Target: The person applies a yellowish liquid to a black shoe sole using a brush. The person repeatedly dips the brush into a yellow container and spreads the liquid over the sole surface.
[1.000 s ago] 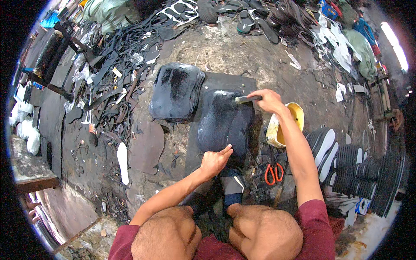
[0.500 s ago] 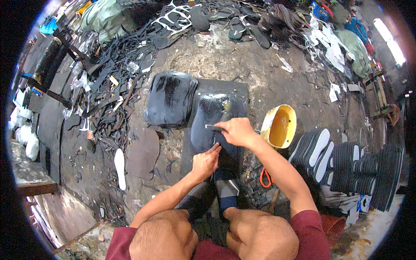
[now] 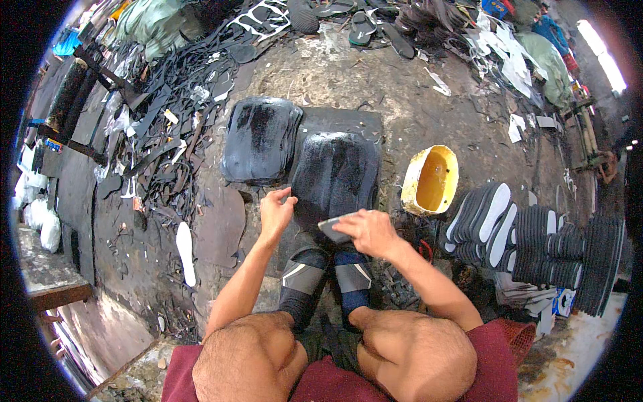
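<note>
The right hand [image 3: 375,233] grips a flat tool [image 3: 335,226] over the near end of a shiny black sheet [image 3: 335,174]; the left hand [image 3: 276,213] is by its left edge (touching or not, I cannot tell). A stack of black sheets [image 3: 260,141] sits just left, a yellow tub [image 3: 410,187] to the right, near striped soles [image 3: 495,208].

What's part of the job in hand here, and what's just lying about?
Seemingly in use:
flat tool in the right hand
nearer black stack by the left hand
yellow tub, probably

Seemingly lying about:
white insole
scraps
sandals
</note>
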The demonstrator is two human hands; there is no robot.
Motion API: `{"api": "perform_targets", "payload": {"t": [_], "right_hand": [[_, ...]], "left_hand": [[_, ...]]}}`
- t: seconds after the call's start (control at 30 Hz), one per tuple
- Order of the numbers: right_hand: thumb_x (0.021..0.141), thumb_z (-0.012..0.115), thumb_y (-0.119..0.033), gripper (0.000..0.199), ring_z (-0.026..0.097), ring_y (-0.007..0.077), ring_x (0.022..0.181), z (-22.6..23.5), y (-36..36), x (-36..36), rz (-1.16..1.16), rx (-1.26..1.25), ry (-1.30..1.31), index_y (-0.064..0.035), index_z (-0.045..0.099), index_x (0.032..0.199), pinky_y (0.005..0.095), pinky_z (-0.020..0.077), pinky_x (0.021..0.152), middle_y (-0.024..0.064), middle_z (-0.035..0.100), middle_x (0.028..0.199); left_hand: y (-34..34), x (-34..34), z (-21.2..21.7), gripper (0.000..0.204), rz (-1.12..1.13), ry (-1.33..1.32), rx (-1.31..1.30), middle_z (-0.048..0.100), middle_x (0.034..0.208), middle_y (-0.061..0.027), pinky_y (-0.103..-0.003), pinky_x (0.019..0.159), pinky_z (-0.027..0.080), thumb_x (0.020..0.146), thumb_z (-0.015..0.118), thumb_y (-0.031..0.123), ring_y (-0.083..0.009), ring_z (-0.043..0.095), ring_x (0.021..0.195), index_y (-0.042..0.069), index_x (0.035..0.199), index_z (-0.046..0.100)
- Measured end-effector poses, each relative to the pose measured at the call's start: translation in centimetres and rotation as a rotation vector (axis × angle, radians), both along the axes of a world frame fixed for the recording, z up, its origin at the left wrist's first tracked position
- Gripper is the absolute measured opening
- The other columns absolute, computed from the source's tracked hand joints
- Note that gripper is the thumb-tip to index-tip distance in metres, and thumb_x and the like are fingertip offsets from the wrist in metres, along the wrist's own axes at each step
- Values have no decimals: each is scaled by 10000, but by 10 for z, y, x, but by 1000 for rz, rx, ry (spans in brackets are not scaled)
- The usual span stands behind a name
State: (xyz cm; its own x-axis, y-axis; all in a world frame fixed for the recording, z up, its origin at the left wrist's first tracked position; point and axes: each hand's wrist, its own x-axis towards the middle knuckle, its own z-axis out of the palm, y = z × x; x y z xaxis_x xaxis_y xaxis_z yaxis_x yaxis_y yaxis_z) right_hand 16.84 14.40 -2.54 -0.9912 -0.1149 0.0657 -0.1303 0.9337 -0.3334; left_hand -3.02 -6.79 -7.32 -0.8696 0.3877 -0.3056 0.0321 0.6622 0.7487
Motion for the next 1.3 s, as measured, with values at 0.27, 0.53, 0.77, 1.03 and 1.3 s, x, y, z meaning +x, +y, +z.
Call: {"api": "perform_targets", "payload": {"t": [0.27, 0.53, 0.77, 1.03, 1.3], "right_hand": [[706, 703, -111, 562, 673, 202, 1125, 28, -24, 25, -50, 54, 17, -256, 703, 1249, 397, 554, 894, -23, 706, 1260], [671, 686, -19, 588, 708, 236, 1089, 88, -14, 21, -263, -222, 173, -176, 727, 1235, 390, 577, 897, 14, 738, 1244], [909, 692, -163, 367, 709, 396, 1063, 74, 46, -58, -750, -558, 277, -49, 665, 1257, 459, 558, 905, 213, 734, 1142], [907, 659, -319, 356, 720, 378, 1014, 15, 59, -221, -439, 90, -204, -203, 718, 1239, 526, 571, 844, 171, 751, 1092], [754, 686, -204, 486, 730, 354, 985, 52, -39, -165, 546, -189, -582, -334, 757, 1217, 472, 578, 867, 141, 763, 1084]], "left_hand": [[28, 46, 47, 402, 319, -142, 593, 684, 943, -48, -269, 704, 523, 785, 688, -54, -111, 630, 794, 55, 1154, 573], [-41, -178, 2, 803, 558, -255, 470, 709, 911, -113, -344, 587, 479, 670, 804, -5, -180, 624, 690, 40, 1410, 495], [-21, -40, 11, 683, 169, 912, 18, 607, 1364, -197, -513, 1090, 402, 780, 774, 143, -390, 541, 1276, 19, 1411, 544], [7, 100, -17, 575, -812, 721, 118, 519, 1517, -185, -465, 1230, 356, 836, 606, 96, -344, 444, 1461, -56, 1389, 557], [6, 98, -16, 595, -874, 418, -81, 480, 1557, -167, -460, 1234, 356, 873, 565, 81, -321, 406, 1490, -3, 1459, 504]]}}
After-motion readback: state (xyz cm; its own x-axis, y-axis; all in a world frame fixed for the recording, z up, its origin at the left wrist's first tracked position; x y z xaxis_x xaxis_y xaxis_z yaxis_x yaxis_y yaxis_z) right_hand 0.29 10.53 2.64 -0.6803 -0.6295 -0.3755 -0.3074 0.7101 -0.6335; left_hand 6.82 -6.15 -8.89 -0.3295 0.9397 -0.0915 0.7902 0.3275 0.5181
